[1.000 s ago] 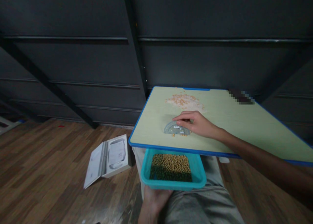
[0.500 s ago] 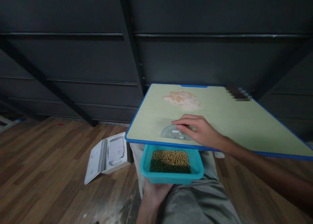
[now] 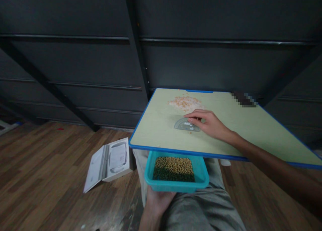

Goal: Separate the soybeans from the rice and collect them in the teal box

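My right hand [image 3: 207,123] pinches a clear protractor [image 3: 185,125] by its right side, with the protractor close to the table top. One small round bean [image 3: 190,132] lies just in front of its straight edge. Farther back is a spread heap of orange and whitish grains [image 3: 187,103]. Below the table's near edge, my left hand [image 3: 159,199] holds a turquoise plastic tray [image 3: 173,186] from underneath; its fingers are mostly hidden. Yellow soybeans [image 3: 179,164] and dark green beans [image 3: 173,175] lie inside the tray.
The pale green table [image 3: 156,130] has a blue rim. A pixelated dark object [image 3: 244,99] rests at its back right. On the wooden floor to the left lies an opened white box [image 3: 118,160]. A dark panelled wall [image 3: 100,66] rises behind the table.
My right hand and the protractor have moved away from the near table edge, toward the grain heap. A single bean now shows on the table. The tray stays under the edge.
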`<state>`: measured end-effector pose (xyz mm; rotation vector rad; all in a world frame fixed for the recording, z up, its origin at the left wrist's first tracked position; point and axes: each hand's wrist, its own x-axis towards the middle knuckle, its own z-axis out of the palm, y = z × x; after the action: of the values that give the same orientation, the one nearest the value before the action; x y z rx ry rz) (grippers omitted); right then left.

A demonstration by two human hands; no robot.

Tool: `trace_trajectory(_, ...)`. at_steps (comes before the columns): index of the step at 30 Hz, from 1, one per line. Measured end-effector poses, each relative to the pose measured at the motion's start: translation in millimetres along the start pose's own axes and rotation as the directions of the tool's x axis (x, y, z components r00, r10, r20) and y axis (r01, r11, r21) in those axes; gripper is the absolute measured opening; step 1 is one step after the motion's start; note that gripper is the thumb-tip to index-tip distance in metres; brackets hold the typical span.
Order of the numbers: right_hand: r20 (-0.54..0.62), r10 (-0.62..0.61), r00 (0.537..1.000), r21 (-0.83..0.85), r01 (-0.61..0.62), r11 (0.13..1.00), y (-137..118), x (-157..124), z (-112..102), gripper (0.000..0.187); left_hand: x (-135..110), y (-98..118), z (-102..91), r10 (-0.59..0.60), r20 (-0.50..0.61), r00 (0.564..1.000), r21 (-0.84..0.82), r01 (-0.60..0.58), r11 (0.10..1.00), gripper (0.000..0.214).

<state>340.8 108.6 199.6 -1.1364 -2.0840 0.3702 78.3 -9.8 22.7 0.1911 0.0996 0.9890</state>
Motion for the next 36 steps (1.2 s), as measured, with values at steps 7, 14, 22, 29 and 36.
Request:
trace_trajectory(7, 0.132, -0.04, 0.991, 0.076, 0.03, 0.997, -19.2, -26.0, 7.3, 0.024, -0.1, -2.5, -13.3, -0.03, 0.088, 0.996, -0.053, 0.035, 0.998, 0.043)
trace_trajectory(14, 0.002, -0.034, 0.999, -0.028, 0.034, 0.999, -17.5, -9.1, -8.6, 0.023, 0.6, -2.0, -5.8, -0.011, 0.097, 0.995, 0.001, 0.011, 1.0, 0.048)
trace_trajectory(22, 0.012, 0.03, 0.999, -0.076, -0.029, 0.997, 14.3, -21.4, -16.1, 0.022, 1.5, -4.2, -8.9, 0.018, 0.011, 1.0, -0.011, -0.018, 1.0, 0.043)
trace_trajectory(29, 0.167, 0.015, 0.986, 0.001, -0.015, 1.0, -23.1, -40.0, -10.0, 0.022, 2.6, -6.1, -6.0, 0.01, 0.1, 0.995, -0.061, -0.004, 0.998, 0.045)
trace_trajectory(36, 0.06, -0.025, 0.998, -0.007, 0.026, 1.0, -24.2, -20.2, 1.4, 0.023, 3.0, -5.9, -8.4, 0.004, 0.067, 0.998, -0.023, -0.003, 1.0, 0.045)
